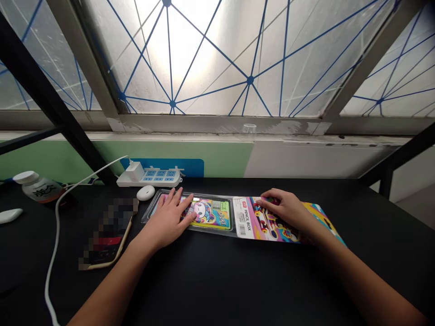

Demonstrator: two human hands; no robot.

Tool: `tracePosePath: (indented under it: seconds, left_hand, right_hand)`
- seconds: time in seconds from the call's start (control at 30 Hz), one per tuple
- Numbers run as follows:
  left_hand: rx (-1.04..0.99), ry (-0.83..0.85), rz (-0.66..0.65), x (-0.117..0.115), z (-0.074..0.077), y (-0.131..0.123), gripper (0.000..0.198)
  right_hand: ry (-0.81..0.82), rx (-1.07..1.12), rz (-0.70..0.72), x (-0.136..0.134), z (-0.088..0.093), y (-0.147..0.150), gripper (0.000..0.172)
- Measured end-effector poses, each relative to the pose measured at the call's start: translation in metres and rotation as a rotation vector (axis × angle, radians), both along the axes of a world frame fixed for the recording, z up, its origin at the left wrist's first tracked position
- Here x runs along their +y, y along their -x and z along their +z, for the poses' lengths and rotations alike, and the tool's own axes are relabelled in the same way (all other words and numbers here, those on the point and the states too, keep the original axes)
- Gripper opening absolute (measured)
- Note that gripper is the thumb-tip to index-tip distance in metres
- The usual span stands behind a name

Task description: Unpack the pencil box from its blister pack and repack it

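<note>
A pencil box (pixel 212 213) with a printed cartoon character lies in a clear plastic tray (pixel 234 217) on the black desk. My left hand (pixel 170 217) rests flat across the left part of this package, fingers spread. Joined to the tray's right side is a colourful printed card (pixel 253 228), with a white "PENCIL BOX" label and a barcode. My right hand (pixel 288 210) lies over the card, its fingers curled and the thumb and fingertips close together. Whatever they pinch, if anything, is hidden against the bright print.
A phone (pixel 108 240), partly blurred out, and a white earbud case (pixel 145 193) lie left of the package. Behind stands a white power strip (pixel 149 179) with a plugged-in charger (pixel 135 171). Its white cable (pixel 57 235) runs down the left, near a bottle (pixel 39 188).
</note>
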State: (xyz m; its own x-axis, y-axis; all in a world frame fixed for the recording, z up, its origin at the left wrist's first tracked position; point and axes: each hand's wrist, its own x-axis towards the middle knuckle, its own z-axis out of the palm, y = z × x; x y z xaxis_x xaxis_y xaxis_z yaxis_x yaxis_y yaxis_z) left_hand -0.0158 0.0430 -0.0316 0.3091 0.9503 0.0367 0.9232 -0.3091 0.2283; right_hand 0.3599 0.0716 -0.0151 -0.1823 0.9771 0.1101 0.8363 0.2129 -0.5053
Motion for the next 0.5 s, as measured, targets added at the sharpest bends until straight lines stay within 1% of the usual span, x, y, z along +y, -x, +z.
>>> tracePosePath:
  seconds: [0.1,0.17,0.23,0.3,0.37,0.4,0.43,0.5]
  left_hand:
    - [-0.04,0.003,0.003,-0.006,0.001,-0.016,0.063]
    - [-0.124,0.056,-0.03,-0.016,0.005,-0.03,0.065]
    - [-0.28,0.153,-0.11,-0.029,0.014,-0.041,0.064]
    - [-0.485,0.273,-0.182,-0.038,0.022,-0.047,0.062]
    - [-0.712,0.339,-0.185,-0.041,0.028,-0.047,0.057]
    - [-0.821,0.322,-0.156,-0.039,0.03,-0.044,0.054]
    - [-0.92,0.266,-0.11,-0.035,0.03,-0.04,0.049]
    - [-1.081,0.087,0.02,-0.024,0.028,-0.03,0.04]
  right_hand:
    - [0.003,-0.005,-0.006,-0.007,-0.004,0.016,0.038]
    - [0.016,-0.015,0.003,-0.011,-0.006,0.026,0.036]
    - [0.032,-0.028,0.013,-0.014,-0.007,0.031,0.036]
    - [0.05,-0.04,0.02,-0.015,-0.006,0.031,0.038]
    - [0.074,-0.046,0.029,-0.015,-0.005,0.029,0.042]
    - [0.087,-0.047,0.036,-0.015,-0.004,0.027,0.043]
    - [0.101,-0.048,0.046,-0.014,-0.003,0.024,0.045]
    - [0.127,-0.043,0.078,-0.012,-0.002,0.018,0.047]
